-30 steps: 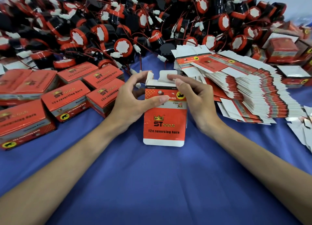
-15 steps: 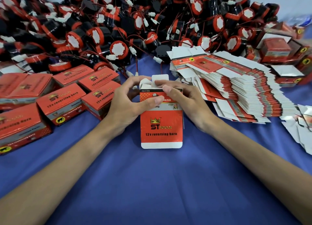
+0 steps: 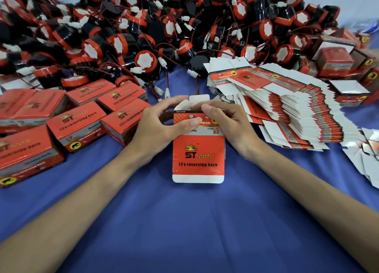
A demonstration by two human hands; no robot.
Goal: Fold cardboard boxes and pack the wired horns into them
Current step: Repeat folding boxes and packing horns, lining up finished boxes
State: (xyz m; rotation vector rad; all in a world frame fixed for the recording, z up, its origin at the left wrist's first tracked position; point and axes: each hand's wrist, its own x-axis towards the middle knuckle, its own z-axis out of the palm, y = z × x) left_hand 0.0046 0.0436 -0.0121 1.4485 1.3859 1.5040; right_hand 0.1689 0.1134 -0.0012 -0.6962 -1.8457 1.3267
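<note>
Cardboard lies all around, but only one box (image 3: 198, 156) is in the hands. It is over the middle of the blue cloth (image 3: 184, 221), with its red printed front facing the camera, a white flap along its bottom edge and two white flaps (image 3: 199, 99) sticking up at the top. The left hand (image 3: 158, 129) grips its upper left side, thumb pressed flat across the front and fingers curled over the top. The right hand (image 3: 231, 127) grips the upper right side, thumb laid along the top edge and fingers wrapped behind. Both forearms reach in from the near corners, low over the cloth. About seven folded boxes (image 3: 78, 121) sit close together on the left. On the right, one fanned stack of flat cartons (image 3: 297, 108) holds too many to count, with a few more made-up boxes (image 3: 334, 61) behind it. At the back lies one heap of red-and-black horns (image 3: 143, 26) with red wires and white plugs, also too many to count.
</note>
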